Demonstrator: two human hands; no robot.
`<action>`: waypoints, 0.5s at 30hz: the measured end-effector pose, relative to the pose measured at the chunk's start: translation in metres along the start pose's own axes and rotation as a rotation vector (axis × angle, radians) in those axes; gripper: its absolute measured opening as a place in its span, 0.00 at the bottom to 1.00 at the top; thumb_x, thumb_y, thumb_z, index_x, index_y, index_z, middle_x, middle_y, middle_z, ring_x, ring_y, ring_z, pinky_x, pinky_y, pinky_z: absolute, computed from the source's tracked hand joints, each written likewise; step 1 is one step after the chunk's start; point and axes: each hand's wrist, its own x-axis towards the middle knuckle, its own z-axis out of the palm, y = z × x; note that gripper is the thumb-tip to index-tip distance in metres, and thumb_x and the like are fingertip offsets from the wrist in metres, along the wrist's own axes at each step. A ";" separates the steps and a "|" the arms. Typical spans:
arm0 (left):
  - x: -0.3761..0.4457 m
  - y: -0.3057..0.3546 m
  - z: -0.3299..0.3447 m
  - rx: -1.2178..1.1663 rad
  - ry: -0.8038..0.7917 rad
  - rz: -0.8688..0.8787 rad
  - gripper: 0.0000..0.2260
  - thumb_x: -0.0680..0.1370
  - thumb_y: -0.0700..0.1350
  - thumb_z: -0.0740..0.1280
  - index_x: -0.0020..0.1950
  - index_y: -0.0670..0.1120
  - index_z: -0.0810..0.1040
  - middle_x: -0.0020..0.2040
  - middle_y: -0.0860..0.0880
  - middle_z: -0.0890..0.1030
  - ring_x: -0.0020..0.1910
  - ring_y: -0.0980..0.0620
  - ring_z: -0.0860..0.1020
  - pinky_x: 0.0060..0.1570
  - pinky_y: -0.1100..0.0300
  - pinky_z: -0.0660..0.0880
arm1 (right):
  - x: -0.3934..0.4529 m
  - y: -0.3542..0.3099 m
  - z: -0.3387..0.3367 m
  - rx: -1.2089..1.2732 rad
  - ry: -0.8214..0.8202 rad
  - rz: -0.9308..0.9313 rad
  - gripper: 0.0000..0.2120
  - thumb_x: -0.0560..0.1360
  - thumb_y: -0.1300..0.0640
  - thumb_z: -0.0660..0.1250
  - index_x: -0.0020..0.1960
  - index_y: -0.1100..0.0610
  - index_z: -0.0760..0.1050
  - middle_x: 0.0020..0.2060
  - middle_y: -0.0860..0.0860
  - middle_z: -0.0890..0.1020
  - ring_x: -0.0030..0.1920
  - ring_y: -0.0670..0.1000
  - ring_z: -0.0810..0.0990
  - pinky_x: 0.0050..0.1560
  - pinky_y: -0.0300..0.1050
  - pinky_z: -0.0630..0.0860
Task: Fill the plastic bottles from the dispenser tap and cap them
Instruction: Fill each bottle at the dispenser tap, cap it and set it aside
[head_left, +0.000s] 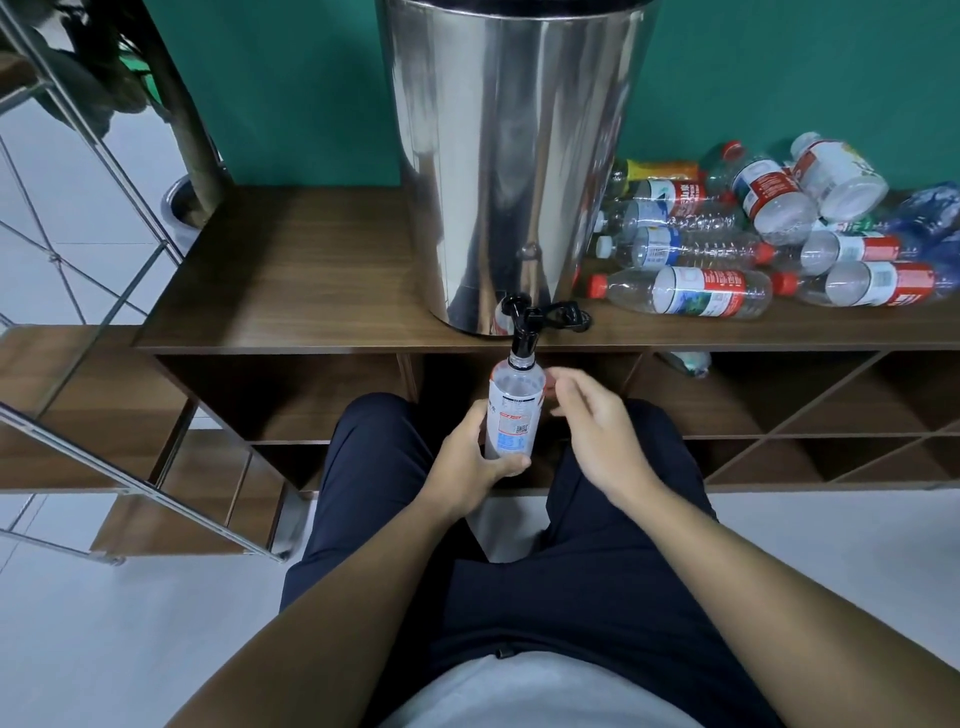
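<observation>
Head view: the left hand (480, 457) wraps the lower body of an uncapped bottle (511, 410), held upright. Just right of that grip the right hand (597, 421) hovers, fingers loose; whether it hides a cap I cannot tell. Directly above the grip the bottle's mouth meets the tap (522, 332) of the steel dispenser (514, 156). Beyond, to the right, a pile of capped bottles (769, 244) lies apparently empty, so most filling seems left.
</observation>
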 end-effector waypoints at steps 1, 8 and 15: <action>0.000 -0.001 0.000 0.004 0.004 0.002 0.30 0.75 0.41 0.84 0.73 0.55 0.77 0.65 0.57 0.86 0.67 0.56 0.84 0.72 0.47 0.80 | -0.005 0.005 0.002 -0.018 -0.040 0.002 0.16 0.90 0.46 0.61 0.72 0.49 0.82 0.64 0.43 0.87 0.67 0.47 0.84 0.70 0.60 0.81; 0.001 -0.003 0.001 -0.030 -0.006 0.024 0.29 0.77 0.41 0.83 0.74 0.53 0.77 0.68 0.54 0.86 0.70 0.51 0.83 0.74 0.40 0.78 | -0.008 0.019 0.012 0.008 -0.235 0.031 0.22 0.84 0.54 0.75 0.77 0.48 0.77 0.67 0.43 0.86 0.69 0.46 0.84 0.74 0.55 0.79; 0.001 -0.006 0.002 -0.007 0.018 0.023 0.29 0.77 0.40 0.83 0.75 0.53 0.78 0.67 0.55 0.86 0.69 0.54 0.83 0.73 0.43 0.80 | -0.007 0.027 0.013 0.023 -0.281 0.058 0.26 0.82 0.61 0.76 0.78 0.52 0.76 0.69 0.44 0.86 0.70 0.47 0.84 0.76 0.56 0.78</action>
